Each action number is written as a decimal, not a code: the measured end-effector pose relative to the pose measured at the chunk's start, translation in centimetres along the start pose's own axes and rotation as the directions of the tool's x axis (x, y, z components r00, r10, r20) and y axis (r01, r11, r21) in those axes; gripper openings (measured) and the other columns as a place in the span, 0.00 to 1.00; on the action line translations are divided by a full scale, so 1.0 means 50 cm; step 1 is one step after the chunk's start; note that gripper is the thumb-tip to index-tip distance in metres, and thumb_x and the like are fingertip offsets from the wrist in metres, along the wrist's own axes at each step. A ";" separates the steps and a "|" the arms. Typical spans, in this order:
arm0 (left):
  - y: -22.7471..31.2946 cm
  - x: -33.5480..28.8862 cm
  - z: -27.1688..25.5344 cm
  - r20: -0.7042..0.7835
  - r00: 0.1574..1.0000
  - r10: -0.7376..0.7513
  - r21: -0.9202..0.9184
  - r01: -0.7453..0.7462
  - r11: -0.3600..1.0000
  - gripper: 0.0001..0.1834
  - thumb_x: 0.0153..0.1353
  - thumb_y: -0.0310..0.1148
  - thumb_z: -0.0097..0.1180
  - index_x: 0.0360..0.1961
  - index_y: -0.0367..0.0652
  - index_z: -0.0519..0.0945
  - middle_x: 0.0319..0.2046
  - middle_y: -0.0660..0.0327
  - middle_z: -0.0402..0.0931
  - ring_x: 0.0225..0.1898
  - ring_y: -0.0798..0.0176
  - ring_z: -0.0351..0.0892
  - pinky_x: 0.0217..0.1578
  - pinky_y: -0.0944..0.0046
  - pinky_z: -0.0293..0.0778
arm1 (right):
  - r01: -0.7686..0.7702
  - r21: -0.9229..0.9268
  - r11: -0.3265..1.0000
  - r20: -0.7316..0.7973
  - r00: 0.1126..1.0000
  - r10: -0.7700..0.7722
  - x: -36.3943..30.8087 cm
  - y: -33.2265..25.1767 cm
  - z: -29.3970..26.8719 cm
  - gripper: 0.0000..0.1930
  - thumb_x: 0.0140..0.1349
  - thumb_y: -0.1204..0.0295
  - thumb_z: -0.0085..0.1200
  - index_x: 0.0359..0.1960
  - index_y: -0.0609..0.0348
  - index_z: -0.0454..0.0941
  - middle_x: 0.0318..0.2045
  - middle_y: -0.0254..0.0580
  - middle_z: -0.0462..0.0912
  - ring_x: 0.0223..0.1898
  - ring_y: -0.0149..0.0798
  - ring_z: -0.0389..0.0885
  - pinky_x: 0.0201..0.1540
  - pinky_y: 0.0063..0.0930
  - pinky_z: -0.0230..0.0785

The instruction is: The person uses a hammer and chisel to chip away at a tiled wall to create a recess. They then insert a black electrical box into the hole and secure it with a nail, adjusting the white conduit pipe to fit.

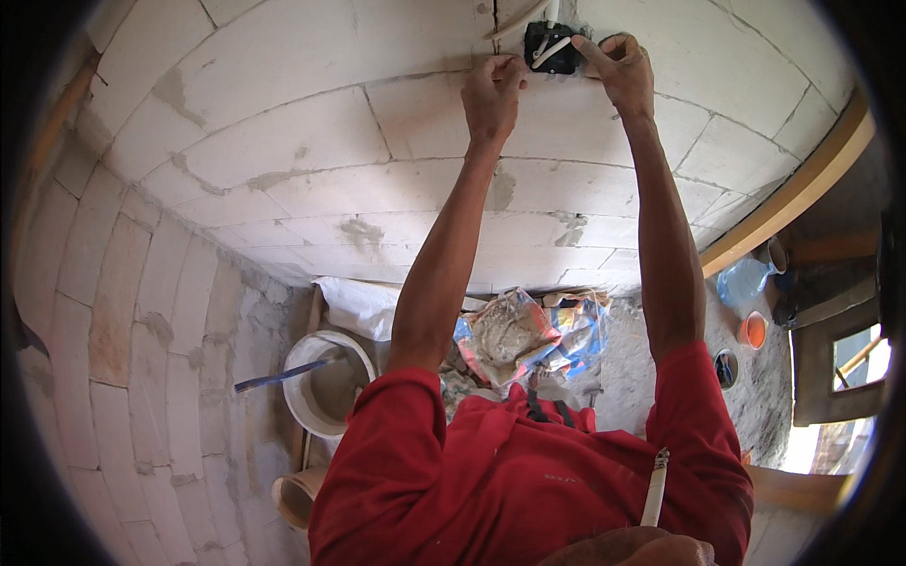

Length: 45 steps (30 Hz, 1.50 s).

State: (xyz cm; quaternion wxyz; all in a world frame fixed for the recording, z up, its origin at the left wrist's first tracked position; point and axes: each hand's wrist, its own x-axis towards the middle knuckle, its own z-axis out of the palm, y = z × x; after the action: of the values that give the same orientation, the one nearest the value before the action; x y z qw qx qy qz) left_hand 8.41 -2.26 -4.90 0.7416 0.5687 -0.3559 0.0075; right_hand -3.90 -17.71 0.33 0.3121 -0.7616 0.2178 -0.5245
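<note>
A black electrical back box [564, 62] is set in the pale block wall, high in the head view. A short white cable [551, 54] sticks out across its opening. My left hand [493, 102] is at the lower left edge of the box, fingers bent and pressed together; anything they pinch is hidden. On the other side, my right hand [625, 79] is closed with its fingers curled. Its thumb tip reaches the free end of the cable, but I cannot tell whether it grips it. Above the box, more white cable [521, 21] runs along the wall.
Below on the left stands a white bucket [294, 401] with grey mix and a blue-handled tool [274, 378] across its rim. Torn sacks [578, 330] lie at the wall's foot. To the right are a clear blue bottle [744, 281], an orange bucket [752, 330] and a curved wooden beam [802, 208].
</note>
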 end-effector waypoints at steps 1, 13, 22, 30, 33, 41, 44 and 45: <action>-0.004 -0.001 0.002 0.014 0.999 0.028 0.063 -0.029 0.998 0.20 0.65 0.44 0.64 0.43 0.34 0.85 0.30 0.60 0.85 0.29 0.71 0.81 0.33 0.67 0.72 | -0.031 -0.013 0.999 -0.003 1.000 0.031 -0.002 -0.008 0.001 0.27 0.51 0.48 0.76 0.26 0.58 0.75 0.20 0.34 0.77 0.22 0.28 0.77 0.30 0.25 0.72; -0.043 -0.037 0.055 -0.270 0.949 -0.164 0.067 0.188 0.980 0.27 0.60 0.57 0.66 0.27 0.39 0.84 0.19 0.60 0.81 0.23 0.63 0.80 0.31 0.60 0.73 | -0.071 -0.108 0.992 0.008 0.997 0.072 -0.001 -0.019 -0.005 0.27 0.51 0.47 0.75 0.29 0.57 0.77 0.23 0.29 0.75 0.25 0.27 0.70 0.32 0.23 0.66; -0.081 -0.067 0.150 -0.353 0.899 -0.261 -0.589 0.003 0.808 0.21 0.69 0.48 0.63 0.35 0.37 0.82 0.26 0.59 0.83 0.31 0.68 0.83 0.32 0.69 0.78 | -0.095 0.011 0.995 0.052 0.994 0.095 -0.006 -0.014 0.009 0.21 0.59 0.56 0.74 0.34 0.52 0.73 0.28 0.25 0.72 0.28 0.21 0.64 0.34 0.19 0.62; -0.051 -0.049 0.100 -0.140 0.870 -0.473 -0.643 0.283 0.712 0.22 0.64 0.48 0.68 0.36 0.34 0.85 0.28 0.57 0.85 0.33 0.67 0.83 0.40 0.66 0.78 | -0.105 0.032 0.994 0.006 0.994 0.105 -0.024 -0.023 0.021 0.19 0.61 0.58 0.72 0.36 0.50 0.72 0.29 0.25 0.72 0.30 0.21 0.66 0.37 0.20 0.62; -0.054 -0.048 0.095 -0.121 0.884 -0.452 -0.654 0.272 0.706 0.24 0.64 0.49 0.67 0.38 0.32 0.85 0.28 0.57 0.85 0.32 0.67 0.83 0.40 0.65 0.77 | -0.099 0.061 0.993 -0.001 0.995 0.099 -0.030 -0.021 0.026 0.18 0.61 0.58 0.72 0.36 0.50 0.72 0.29 0.25 0.72 0.31 0.21 0.66 0.38 0.19 0.61; -0.052 -0.046 0.091 -0.075 0.877 -0.474 -0.674 0.305 0.673 0.21 0.64 0.46 0.68 0.37 0.34 0.86 0.30 0.57 0.85 0.34 0.67 0.83 0.41 0.66 0.78 | -0.080 0.197 0.977 0.115 0.992 0.058 -0.038 -0.015 0.003 0.15 0.65 0.61 0.68 0.41 0.54 0.75 0.33 0.30 0.78 0.37 0.24 0.76 0.44 0.20 0.69; -0.052 -0.046 0.093 -0.053 0.886 -0.461 -0.672 0.310 0.673 0.21 0.64 0.46 0.68 0.37 0.34 0.86 0.30 0.57 0.85 0.35 0.67 0.83 0.41 0.66 0.77 | -0.099 0.214 0.972 0.164 0.984 0.064 -0.029 0.009 -0.020 0.14 0.65 0.62 0.68 0.43 0.56 0.81 0.34 0.29 0.79 0.38 0.24 0.76 0.48 0.23 0.68; -0.053 -0.047 0.094 -0.062 0.890 -0.451 -0.675 0.295 0.676 0.21 0.64 0.46 0.68 0.37 0.34 0.86 0.30 0.58 0.84 0.35 0.67 0.83 0.41 0.66 0.77 | -0.106 0.242 0.965 0.178 0.982 0.063 -0.029 0.012 -0.019 0.14 0.64 0.62 0.69 0.43 0.56 0.82 0.34 0.29 0.78 0.38 0.24 0.76 0.49 0.23 0.68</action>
State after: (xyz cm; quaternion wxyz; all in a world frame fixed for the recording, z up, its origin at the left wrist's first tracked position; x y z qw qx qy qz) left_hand 5.31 -6.24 -7.90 0.9121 0.3320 -0.1259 -0.2047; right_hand -5.33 -17.40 -0.81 0.4451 -0.7477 0.1552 -0.4677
